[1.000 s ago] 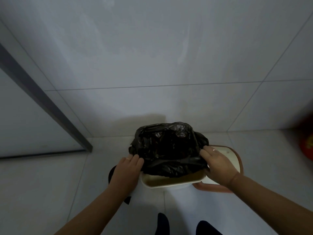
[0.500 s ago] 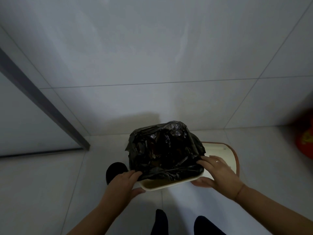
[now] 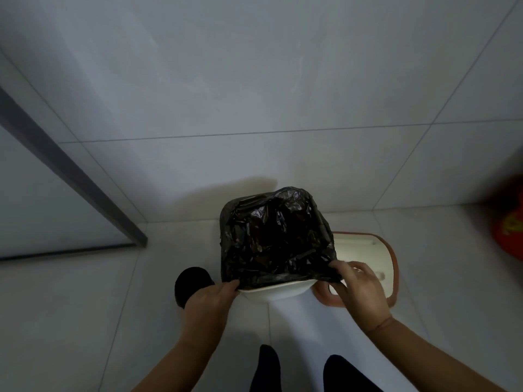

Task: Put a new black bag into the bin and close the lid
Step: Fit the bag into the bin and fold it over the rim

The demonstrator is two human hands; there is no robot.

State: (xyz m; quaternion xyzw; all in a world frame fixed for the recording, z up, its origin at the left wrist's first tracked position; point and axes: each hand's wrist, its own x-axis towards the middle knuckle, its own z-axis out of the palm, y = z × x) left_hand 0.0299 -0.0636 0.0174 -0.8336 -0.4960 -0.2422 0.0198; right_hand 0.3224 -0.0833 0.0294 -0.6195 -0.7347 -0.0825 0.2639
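A crumpled black bag [image 3: 276,239] is spread over the mouth of a white bin [image 3: 278,291] that stands on the floor in front of me. The bag covers the far and side rims; the near rim still shows white. My left hand [image 3: 209,302] pinches the bag's near left corner at the rim. My right hand [image 3: 359,290] pinches the near right corner. The bin's lid [image 3: 370,258], white inside with a brown edge, lies on the floor to the right of the bin, partly behind my right hand.
White tiled walls meet close behind the bin. A dark metal frame [image 3: 70,176] runs down the left wall to the floor. A black round object [image 3: 192,282] sits on the floor left of the bin. Something red [image 3: 509,230] is at the right edge. My dark feet [image 3: 300,372] show below.
Both hands have pulled the bag's near edge down toward the bin's front rim, so less of the white rim and inside shows. The bag now lies flatter over the opening.
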